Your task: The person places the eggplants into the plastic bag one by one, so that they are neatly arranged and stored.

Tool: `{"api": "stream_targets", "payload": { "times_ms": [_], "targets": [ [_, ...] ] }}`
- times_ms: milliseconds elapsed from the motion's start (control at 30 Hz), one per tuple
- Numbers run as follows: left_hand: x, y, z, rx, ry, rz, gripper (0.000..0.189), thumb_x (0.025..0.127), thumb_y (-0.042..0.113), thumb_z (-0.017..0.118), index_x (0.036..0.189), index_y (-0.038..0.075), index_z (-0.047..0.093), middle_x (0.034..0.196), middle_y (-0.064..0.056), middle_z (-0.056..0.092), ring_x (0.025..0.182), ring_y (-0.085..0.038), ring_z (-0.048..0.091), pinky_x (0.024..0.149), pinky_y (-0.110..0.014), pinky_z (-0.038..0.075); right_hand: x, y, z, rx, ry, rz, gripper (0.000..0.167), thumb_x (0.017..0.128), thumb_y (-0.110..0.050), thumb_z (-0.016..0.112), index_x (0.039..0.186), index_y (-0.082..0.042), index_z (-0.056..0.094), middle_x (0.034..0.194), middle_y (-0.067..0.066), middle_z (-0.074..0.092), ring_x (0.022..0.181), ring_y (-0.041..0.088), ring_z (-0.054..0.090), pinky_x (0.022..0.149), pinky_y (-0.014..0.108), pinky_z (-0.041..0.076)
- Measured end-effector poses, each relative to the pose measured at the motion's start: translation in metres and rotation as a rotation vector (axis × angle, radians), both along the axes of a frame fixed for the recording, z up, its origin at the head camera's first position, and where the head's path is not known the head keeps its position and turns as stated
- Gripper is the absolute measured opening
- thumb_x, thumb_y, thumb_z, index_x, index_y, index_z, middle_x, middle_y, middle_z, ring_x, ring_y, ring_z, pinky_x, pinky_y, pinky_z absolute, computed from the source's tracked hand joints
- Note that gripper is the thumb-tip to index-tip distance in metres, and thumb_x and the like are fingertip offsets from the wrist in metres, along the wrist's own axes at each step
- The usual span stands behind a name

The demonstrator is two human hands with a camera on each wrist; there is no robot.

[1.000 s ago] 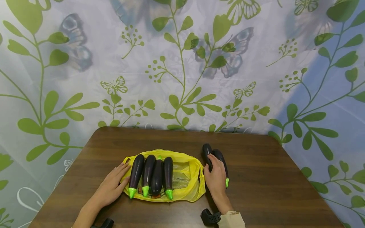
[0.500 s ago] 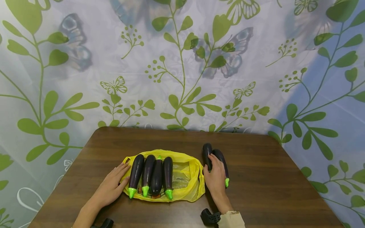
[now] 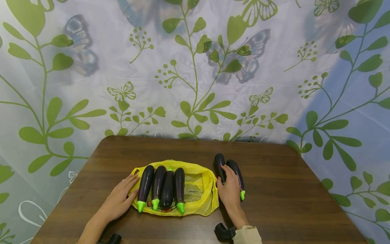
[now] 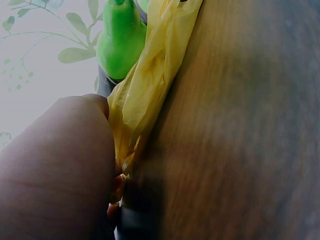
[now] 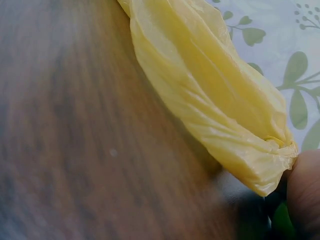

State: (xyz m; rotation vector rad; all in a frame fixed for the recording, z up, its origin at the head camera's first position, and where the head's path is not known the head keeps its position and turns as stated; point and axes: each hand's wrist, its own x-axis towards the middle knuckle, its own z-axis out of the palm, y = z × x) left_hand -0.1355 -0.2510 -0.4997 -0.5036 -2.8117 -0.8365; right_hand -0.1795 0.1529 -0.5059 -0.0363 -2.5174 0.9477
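A yellow plastic bag (image 3: 201, 210) lies spread on the table. Several dark purple eggplants (image 3: 146, 184) with bright green caps sit side by side on its left part. My left hand (image 3: 118, 198) rests on the bag's left edge, fingers fairly straight; in the left wrist view the thumb meets the yellow film. My right hand (image 3: 230, 191), just right of the bag, holds an eggplant (image 3: 219, 164) with thumb and fingers; its near end is hidden by the hand. Another eggplant (image 3: 235, 169) lies to its right, partly behind the fingers.
The brown wooden table (image 3: 280, 203) has a far edge against a curtain (image 3: 195, 67) printed with leaves and butterflies. Black wrist devices (image 3: 224, 232) sit below both hands. In the right wrist view the bag's rim (image 5: 215, 110) stands up near the thumb.
The eggplant in my right hand has shifted slightly left, and a gap now shows between it and the eggplant beside it. The left hand and the bag have not moved.
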Motion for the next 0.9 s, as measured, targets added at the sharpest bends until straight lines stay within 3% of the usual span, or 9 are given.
{"api": "stream_targets", "payload": {
  "times_ms": [900],
  "targets": [
    [0.0010,0.0006,-0.0001,0.006,0.019,-0.007,0.049,0.108,0.024,0.054,0.149,-0.002,0.052,0.157,-0.023,0.046,0.147,-0.043,0.040,0.117,-0.066,0.029,-0.0001,0.0000,-0.0005,0.005,-0.030,-0.018,0.050,0.094,-0.011,0.073,0.142,-0.001,0.059,0.148,0.021,0.055,0.137,0.043,0.051,0.115,0.062,0.041]
  ]
}}
